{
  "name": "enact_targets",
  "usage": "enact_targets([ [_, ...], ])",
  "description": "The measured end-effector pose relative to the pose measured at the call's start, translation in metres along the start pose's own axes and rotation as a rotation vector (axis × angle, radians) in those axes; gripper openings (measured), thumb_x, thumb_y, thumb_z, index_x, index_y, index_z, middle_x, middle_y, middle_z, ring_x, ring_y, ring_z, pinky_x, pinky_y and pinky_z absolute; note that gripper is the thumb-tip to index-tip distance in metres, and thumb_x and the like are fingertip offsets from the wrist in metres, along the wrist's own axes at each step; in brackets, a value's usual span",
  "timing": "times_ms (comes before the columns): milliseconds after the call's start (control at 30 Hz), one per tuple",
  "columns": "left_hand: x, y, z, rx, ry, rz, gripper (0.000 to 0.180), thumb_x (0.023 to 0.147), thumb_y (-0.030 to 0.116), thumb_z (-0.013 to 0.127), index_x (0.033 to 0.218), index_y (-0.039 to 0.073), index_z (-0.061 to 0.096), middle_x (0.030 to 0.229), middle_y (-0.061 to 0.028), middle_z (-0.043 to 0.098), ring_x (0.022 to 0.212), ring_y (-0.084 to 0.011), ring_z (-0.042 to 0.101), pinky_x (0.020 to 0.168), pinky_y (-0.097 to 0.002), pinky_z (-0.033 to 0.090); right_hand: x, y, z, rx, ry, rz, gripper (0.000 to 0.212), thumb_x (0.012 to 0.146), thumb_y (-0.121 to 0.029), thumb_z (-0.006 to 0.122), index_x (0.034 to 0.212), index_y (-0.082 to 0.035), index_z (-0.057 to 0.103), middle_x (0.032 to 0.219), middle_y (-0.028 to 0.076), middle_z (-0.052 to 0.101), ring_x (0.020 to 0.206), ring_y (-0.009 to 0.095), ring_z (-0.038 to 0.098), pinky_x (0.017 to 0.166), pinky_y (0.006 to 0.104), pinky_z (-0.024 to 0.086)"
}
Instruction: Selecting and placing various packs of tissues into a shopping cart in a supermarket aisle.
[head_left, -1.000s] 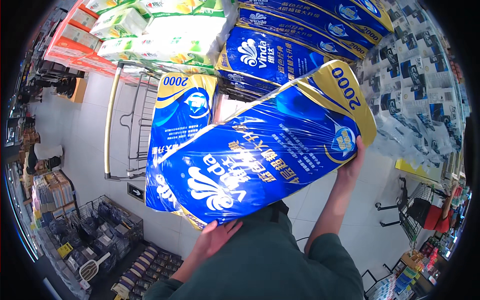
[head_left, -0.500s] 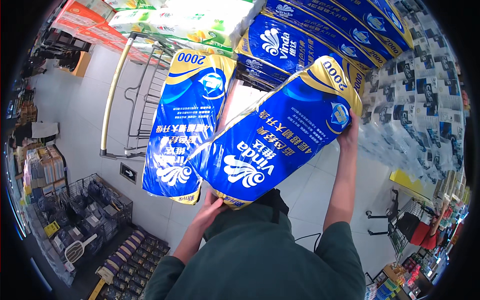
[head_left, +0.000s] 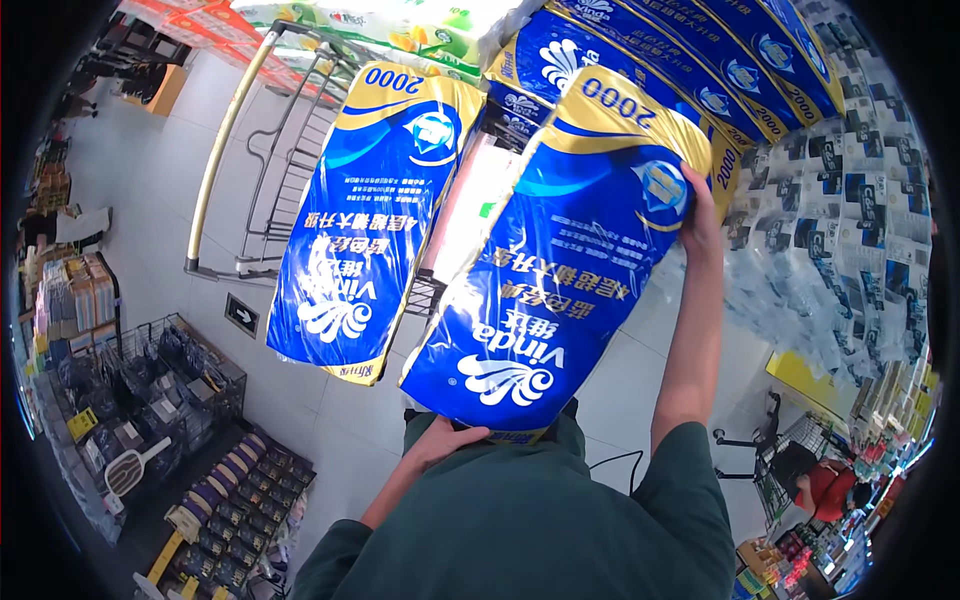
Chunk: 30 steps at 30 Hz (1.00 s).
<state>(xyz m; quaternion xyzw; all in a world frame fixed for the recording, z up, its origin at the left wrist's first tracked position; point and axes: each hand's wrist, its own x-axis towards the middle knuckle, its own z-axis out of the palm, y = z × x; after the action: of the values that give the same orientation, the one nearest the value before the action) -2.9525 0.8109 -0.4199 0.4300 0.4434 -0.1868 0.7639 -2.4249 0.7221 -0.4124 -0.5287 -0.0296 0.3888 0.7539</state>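
Both my hands hold a large blue-and-gold toilet paper pack [head_left: 555, 270] in front of me, tilted with its far end to the right. My left hand [head_left: 448, 443] grips its near end, the fingers partly hidden under the pack. My right hand [head_left: 702, 215] is wrapped round the far right side, its fingertips pressed on the wrap. Just left of it lies a second, matching toilet paper pack [head_left: 365, 230] on a cart [head_left: 222, 155] with a pale handle rail. A strip of gap shows between the two packs.
More blue-and-gold packs [head_left: 690, 50] are stacked at the far right, beside white-and-green packs [head_left: 400, 30]. Clear-wrapped packs [head_left: 825, 200] stand at right. Wire bins [head_left: 150, 410] of goods sit at left. A shopping cart [head_left: 790, 460] and a person in red [head_left: 830, 490] are at lower right.
The held pack has swung more lengthwise, its far end moving left and up. It has come apart from the second pack, so the gap between them is wider.
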Motion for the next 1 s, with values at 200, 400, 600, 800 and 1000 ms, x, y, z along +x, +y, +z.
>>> enact_targets([
  [200, 0.033, -0.054, -0.008, -0.717, 0.172, 0.244, 0.066, 0.086, 0.004, 0.074, 0.144, 0.003, 0.041, 0.137, -0.0118, 0.056, 0.128, -0.0242, 0.052, 0.115, -0.0422, 0.036, 0.044, 0.041, 0.062, -0.044, -0.119, -0.03, 0.063, 0.087, -0.022, 0.076, 0.139, -0.01, 0.043, 0.127, 0.01, 0.061, 0.114, 0.021, 0.061, 0.095, 0.037, 0.053],
  [400, 0.067, -0.074, -0.023, -0.645, 0.186, 0.282, 0.067, 0.085, 0.003, 0.076, 0.142, 0.001, 0.042, 0.137, -0.0114, 0.056, 0.129, -0.0233, 0.052, 0.113, -0.0416, 0.038, 0.032, 0.072, 0.059, -0.027, -0.007, -0.122, 0.076, 0.084, -0.02, 0.077, 0.147, -0.013, 0.036, 0.136, 0.009, 0.055, 0.124, 0.024, 0.054, 0.104, 0.0393, 0.046],
  [600, 0.037, -0.091, -0.013, -0.596, 0.171, 0.235, 0.074, 0.086, 0.004, 0.077, 0.147, 0.005, 0.035, 0.143, -0.009, 0.051, 0.133, -0.0228, 0.048, 0.114, -0.0416, 0.038, 0.029, 0.085, 0.078, -0.088, -0.069, -0.039, 0.089, 0.084, -0.027, 0.079, 0.154, -0.015, 0.025, 0.139, 0.012, 0.05, 0.131, 0.026, 0.048, 0.105, 0.0413, 0.044],
  [800, 0.041, -0.098, -0.021, -0.628, 0.162, 0.21, 0.059, 0.089, 0.007, 0.074, 0.141, 0.004, 0.045, 0.137, -0.009, 0.057, 0.128, -0.0219, 0.053, 0.112, -0.0404, 0.04, 0.049, 0.129, 0.059, -0.078, 0.048, -0.074, 0.093, 0.081, -0.033, 0.081, 0.154, -0.01, 0.027, 0.141, 0.016, 0.049, 0.128, 0.028, 0.051, 0.104, 0.04, 0.045],
  [1000, 0.048, -0.091, -0.012, -0.675, 0.186, 0.326, 0.058, 0.09, 0.006, 0.073, 0.141, 0.001, 0.044, 0.137, -0.0101, 0.057, 0.125, -0.021, 0.055, 0.11, -0.0396, 0.043, 0.059, 0.115, 0.078, -0.075, 0.078, -0.127, 0.086, 0.083, -0.031, 0.078, 0.152, -0.009, 0.031, 0.135, 0.015, 0.055, 0.121, 0.027, 0.056, 0.099, 0.039, 0.049],
])
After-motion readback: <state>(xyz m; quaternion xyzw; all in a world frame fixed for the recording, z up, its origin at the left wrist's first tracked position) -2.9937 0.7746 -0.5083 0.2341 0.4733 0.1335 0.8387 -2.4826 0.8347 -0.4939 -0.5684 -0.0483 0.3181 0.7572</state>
